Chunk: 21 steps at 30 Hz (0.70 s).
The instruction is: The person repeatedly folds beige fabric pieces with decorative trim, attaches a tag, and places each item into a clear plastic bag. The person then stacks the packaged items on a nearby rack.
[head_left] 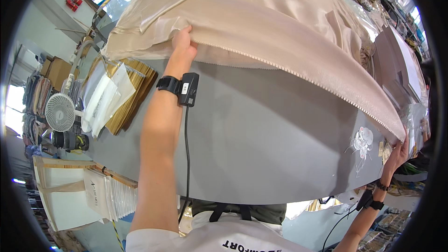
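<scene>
A large sheet of shiny beige-pink fabric (280, 23) with a toothed, stitched edge spreads over the far half of the grey table (261, 140). My left hand (184, 44) is closed on its near edge, left of the middle; the fingers are partly hidden by the cloth. Far to the right, my right hand (396, 155) pinches the fabric's near right corner at the table's right side. Between the two hands the edge runs in a long curve, lifted a little over a second layer below. Each wrist wears a black strap with a small cabled box.
Stacked brown envelopes (133, 95) with clear plastic bags (100, 98) on top lie at the left. Beside them stands a white fan (60, 112). Loose thread and a pale round item (363, 140) rest near my right hand. Flat boards (396, 60) stand at the far right.
</scene>
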{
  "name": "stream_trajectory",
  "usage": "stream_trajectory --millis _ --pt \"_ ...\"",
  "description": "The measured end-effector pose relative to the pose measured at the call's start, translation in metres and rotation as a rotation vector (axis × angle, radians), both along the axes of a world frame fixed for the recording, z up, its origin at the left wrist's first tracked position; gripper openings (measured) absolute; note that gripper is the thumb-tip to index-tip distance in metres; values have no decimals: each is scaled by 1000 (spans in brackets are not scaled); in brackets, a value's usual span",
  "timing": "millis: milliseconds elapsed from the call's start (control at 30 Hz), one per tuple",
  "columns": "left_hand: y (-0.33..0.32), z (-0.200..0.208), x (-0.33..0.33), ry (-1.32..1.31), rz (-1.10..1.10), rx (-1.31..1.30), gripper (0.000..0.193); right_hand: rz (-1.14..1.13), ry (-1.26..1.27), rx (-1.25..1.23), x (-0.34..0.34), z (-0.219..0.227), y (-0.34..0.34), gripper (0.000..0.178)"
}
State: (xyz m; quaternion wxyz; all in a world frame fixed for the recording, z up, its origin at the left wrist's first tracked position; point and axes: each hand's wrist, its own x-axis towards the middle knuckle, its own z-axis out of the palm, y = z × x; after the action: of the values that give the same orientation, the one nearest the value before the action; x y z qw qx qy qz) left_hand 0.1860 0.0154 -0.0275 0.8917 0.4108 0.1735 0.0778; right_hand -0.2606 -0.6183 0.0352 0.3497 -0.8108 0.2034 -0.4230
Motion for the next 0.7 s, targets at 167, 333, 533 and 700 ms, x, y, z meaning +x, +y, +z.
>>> stream_trajectory --millis 167,333,533,700 --pt "64 11 9 0 7 80 35 157 -6 -203 -7 -13 -15 34" --pt "129 23 -4 -49 227 34 43 49 -192 274 -19 -46 -73 36" --pt "213 -13 -20 12 369 63 46 -210 -254 469 -49 -63 -210 40" --pt "277 -7 -61 159 550 171 40 -132 -259 417 -31 -43 -202 43"
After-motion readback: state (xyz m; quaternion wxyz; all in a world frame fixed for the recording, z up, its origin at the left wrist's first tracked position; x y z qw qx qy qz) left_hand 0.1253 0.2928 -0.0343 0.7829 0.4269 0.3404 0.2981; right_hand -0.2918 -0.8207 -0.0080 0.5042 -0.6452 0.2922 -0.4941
